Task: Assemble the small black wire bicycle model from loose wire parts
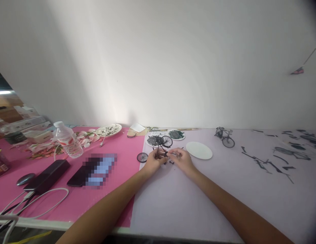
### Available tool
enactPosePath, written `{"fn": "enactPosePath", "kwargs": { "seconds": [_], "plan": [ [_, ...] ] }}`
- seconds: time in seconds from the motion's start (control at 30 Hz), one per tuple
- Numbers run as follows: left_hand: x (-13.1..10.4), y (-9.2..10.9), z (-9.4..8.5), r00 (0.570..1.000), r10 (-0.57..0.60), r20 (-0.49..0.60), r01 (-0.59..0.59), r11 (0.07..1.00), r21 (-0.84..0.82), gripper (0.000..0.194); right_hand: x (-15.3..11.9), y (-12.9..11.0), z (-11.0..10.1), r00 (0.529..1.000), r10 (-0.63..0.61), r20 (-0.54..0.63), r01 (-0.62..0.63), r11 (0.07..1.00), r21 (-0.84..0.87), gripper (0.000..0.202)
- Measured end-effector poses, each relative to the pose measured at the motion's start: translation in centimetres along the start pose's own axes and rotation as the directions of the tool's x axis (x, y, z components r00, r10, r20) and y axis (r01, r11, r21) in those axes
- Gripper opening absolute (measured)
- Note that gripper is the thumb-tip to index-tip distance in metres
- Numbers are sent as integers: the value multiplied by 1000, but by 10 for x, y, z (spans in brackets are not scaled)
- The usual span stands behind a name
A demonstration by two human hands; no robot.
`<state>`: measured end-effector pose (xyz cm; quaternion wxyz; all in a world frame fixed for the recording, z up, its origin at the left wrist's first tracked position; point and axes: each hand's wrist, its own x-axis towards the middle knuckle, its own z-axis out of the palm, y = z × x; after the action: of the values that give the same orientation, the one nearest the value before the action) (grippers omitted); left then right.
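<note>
Near the middle of the table, my left hand (154, 162) is closed around the dark frame of a small model bicycle (160, 148). My right hand (182, 159) meets it from the right, its thumb and finger pinched at a small black part of the model. A spoked wheel (167, 141) shows just above my hands, and a loose wheel (142, 157) lies left of my left hand. Small black pieces (171, 162) are between and below my fingers. Behind are a plate with dark parts (150, 140) and another plate (182, 136); a bare white plate (199, 150) is to the right.
A small bicycle (225, 137) stands at the back right, with black parts (262, 162) scattered beyond it. On the pink left side are a phone (78, 175), a bottle (68, 142), a black power strip (47, 176), white cables, petals and a plate (98, 133). A wall rises behind.
</note>
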<state>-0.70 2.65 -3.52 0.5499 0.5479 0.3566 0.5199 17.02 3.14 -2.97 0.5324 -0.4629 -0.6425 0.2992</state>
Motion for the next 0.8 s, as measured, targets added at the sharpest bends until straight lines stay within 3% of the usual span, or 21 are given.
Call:
{"fn": "enactPosePath", "kwargs": {
  "seconds": [0.8],
  "plan": [
    [1,-3,0,1000,-11,-4,11,1000,-27,39,1,5,0,996,62,56,-64,997,31,27]
  ]
}}
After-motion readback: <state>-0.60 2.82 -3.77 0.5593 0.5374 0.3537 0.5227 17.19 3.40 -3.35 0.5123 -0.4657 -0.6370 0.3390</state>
